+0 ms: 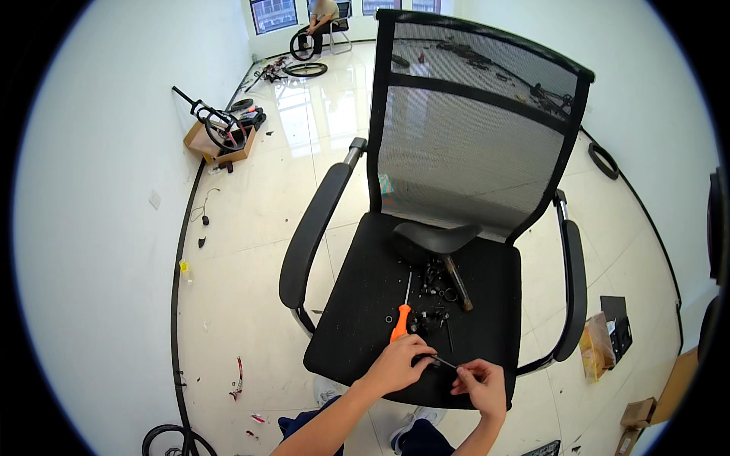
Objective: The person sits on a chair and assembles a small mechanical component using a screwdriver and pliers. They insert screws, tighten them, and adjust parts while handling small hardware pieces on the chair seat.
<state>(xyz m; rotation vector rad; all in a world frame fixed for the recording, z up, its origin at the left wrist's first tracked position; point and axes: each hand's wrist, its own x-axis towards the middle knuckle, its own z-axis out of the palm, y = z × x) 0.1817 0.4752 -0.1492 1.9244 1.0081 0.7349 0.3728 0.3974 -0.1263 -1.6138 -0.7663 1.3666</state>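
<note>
Over the front of the black chair seat point(342, 334), my left hand point(397, 365) and my right hand point(482, 384) pinch opposite ends of a thin dark rod point(447, 364). The left fingers partly cover a small dark piece at its end, too small to name. An orange-handled screwdriver point(401, 323) lies just beyond my left hand, shaft pointing away. Small black and metal bike parts point(430, 319) are scattered in the middle of the seat, a small ring point(388, 319) at their left. Behind them a black bicycle saddle point(437, 237) rests with its seatpost point(458, 283) pointing toward me.
Armrests point(315, 235) and a mesh backrest point(471, 152) frame the seat. On the tiled floor, a cardboard box point(243, 148) with bike parts stands at the left wall. A tire point(603, 161) and a yellow bin point(597, 348) are to the right. Far off, a seated person point(323, 19) handles a wheel.
</note>
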